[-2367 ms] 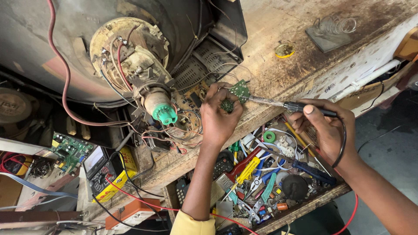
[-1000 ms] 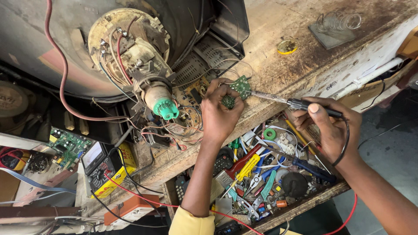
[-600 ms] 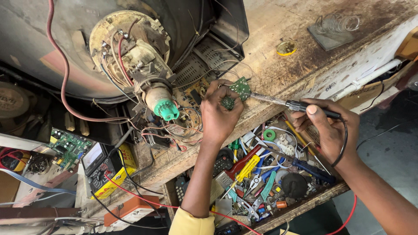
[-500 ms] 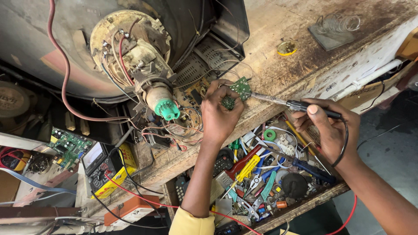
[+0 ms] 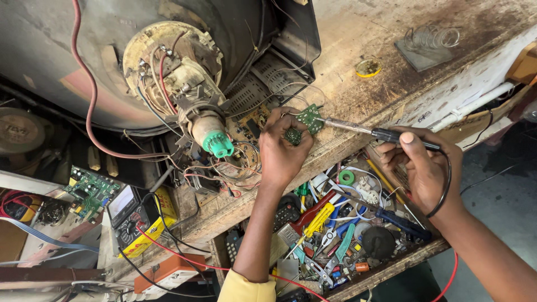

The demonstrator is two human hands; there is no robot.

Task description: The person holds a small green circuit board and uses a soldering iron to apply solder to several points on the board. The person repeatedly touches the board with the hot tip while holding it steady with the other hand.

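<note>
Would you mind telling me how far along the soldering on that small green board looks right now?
Done: the television's back is off, its picture tube neck exposed. In hand: the left hand holds the small green circuit board over the bench edge, while the right hand brings the soldering iron tip against it. Left: the board is not refitted; loose wires hang below the tube.

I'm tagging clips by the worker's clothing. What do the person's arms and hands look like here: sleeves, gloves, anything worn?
Both hands are bare, with no gloves, rings or watch in view. The left arm shows a yellow sleeve at the bottom edge of the frame; the right arm is uncovered as far as the frame shows.
</note>
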